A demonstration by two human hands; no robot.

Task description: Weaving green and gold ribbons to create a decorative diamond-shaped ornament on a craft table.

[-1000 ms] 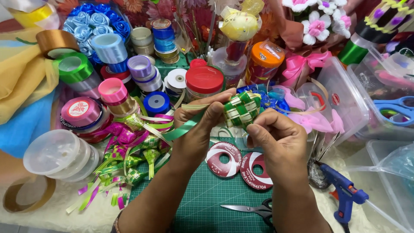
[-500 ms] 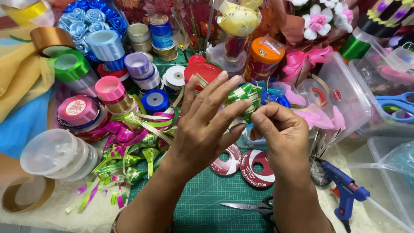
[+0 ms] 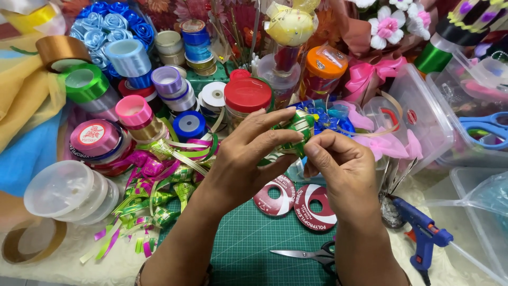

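Both my hands meet above a green cutting mat (image 3: pixel 248 241), working a small woven ribbon piece (image 3: pixel 297 127) in green and pale gold. My left hand (image 3: pixel 241 159) cups it from the left, with fingers stretched over its top. My right hand (image 3: pixel 338 164) pinches its right side between thumb and forefinger. Most of the woven piece is hidden by my fingers. Two red ribbon spools (image 3: pixel 296 198) lie flat on the mat just under my hands.
Many ribbon rolls (image 3: pixel 132 114) crowd the left and back. A red-lidded jar (image 3: pixel 246 98) stands behind my hands. Woven ribbon pieces and scraps (image 3: pixel 153 190) lie left. Scissors (image 3: pixel 307 255), a blue glue gun (image 3: pixel 423 238) and clear plastic boxes (image 3: pixel 423 114) sit right.
My left hand has turned from an open spread over the woven piece to a closer cup around it. The piece has been rotated and now shows edge-on. My right hand stays pinching it.
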